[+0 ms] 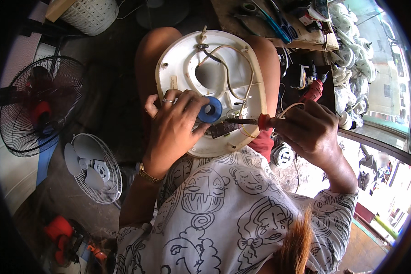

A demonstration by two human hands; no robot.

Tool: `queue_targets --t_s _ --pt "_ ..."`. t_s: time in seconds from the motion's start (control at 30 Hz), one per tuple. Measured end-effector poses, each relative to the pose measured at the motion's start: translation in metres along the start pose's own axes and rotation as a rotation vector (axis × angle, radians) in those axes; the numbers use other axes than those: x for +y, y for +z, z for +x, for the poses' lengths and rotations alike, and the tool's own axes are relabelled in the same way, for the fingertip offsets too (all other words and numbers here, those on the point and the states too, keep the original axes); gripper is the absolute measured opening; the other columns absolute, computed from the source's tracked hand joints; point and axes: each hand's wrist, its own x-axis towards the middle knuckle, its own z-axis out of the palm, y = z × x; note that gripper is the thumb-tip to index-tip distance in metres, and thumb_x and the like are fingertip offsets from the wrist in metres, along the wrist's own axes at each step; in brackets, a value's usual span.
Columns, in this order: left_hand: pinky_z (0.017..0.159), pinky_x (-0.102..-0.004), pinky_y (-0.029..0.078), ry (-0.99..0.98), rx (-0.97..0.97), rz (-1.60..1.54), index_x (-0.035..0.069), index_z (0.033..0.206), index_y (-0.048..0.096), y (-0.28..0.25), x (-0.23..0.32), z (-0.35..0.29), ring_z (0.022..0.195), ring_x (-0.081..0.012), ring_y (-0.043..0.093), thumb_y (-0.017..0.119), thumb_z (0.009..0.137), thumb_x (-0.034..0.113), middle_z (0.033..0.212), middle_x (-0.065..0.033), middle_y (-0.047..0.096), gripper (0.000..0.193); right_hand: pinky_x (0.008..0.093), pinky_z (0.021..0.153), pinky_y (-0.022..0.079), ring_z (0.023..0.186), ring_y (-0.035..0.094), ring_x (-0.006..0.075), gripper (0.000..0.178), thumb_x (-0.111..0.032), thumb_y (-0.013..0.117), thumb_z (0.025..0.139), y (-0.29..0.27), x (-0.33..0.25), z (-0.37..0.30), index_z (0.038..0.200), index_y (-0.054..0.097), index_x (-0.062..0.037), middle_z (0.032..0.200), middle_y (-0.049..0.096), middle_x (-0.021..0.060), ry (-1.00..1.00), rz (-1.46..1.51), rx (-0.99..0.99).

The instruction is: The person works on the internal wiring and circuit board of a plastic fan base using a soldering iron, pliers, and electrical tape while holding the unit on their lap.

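On my lap rests a white plastic fan base [169, 64], its hollow underside facing up, with pale wires [229, 82] running inside. My left hand [178, 121] is closed round a blue spool of solder [209, 109] above the base's near side. Gripped in my right hand [311, 132] is a soldering iron [264, 122] with a red-orange collar, pointing left. Its tip is at a small dark circuit board [223, 129] with thin coloured wires, just below the spool. Whether tip and board touch, I cannot tell.
Left of me stand a black-caged fan [41, 107] and a smaller grey fan [93, 169]. A wooden bench [255, 39] with tools lies ahead to the right. A red drill [313, 90] is near my right hand, beside bagged white parts [351, 59]. A white basket [90, 16] stands far left.
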Motion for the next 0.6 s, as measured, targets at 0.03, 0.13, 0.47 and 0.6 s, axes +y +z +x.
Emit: queue_targets --t_s 0.03,0.13,0.47,0.6 --pt "0.101 -0.0515 0.026 0.0 -0.001 0.001 0.021 0.12 0.066 -0.0006 0.0006 0.0004 0.118 -0.0212 0.054 0.087 0.07 0.029 0.117 0.0026 0.065 0.056 0.032 0.053 0.046 0.065 0.053 0.016 0.034 -0.019 0.083 0.061 0.0009 -0.0001 0.0003 0.095 0.079 -0.0192 0.076 0.059 -0.0048 -0.002 0.023 0.008" --pt "0.101 -0.0517 0.026 -0.002 0.0 -0.002 0.02 0.12 0.067 -0.0009 0.0019 0.0007 0.115 -0.0201 0.055 0.086 0.074 0.03 0.115 0.0031 0.064 0.051 0.0315 0.054 0.047 0.066 0.054 0.0159 0.037 -0.018 0.082 0.06 0.0032 0.0007 0.0003 0.096 0.079 -0.0192 0.076 0.059 -0.0047 -0.022 0.03 0.028" --pt "0.102 -0.0526 0.025 0.023 0.031 -0.002 0.021 0.124 0.066 0.0014 0.001 0.0011 0.118 -0.02 0.055 0.086 0.072 0.029 0.116 0.0031 0.067 0.056 0.0303 0.056 0.05 0.07 0.059 0.0149 0.037 -0.015 0.082 0.059 0.005 -0.0038 0.0019 0.096 0.078 -0.019 0.076 0.059 -0.0041 -0.02 -0.004 0.001" --pt "0.102 -0.0531 0.024 0.035 0.005 -0.001 0.022 0.126 0.066 0.0016 -0.0005 0.003 0.117 -0.0179 0.056 0.087 0.071 0.027 0.112 0.0041 0.068 0.058 0.0304 0.053 0.047 0.066 0.055 0.0142 0.03 -0.018 0.08 0.065 0.0093 -0.0077 0.0067 0.095 0.078 -0.018 0.073 0.056 -0.0039 -0.014 -0.018 0.076"
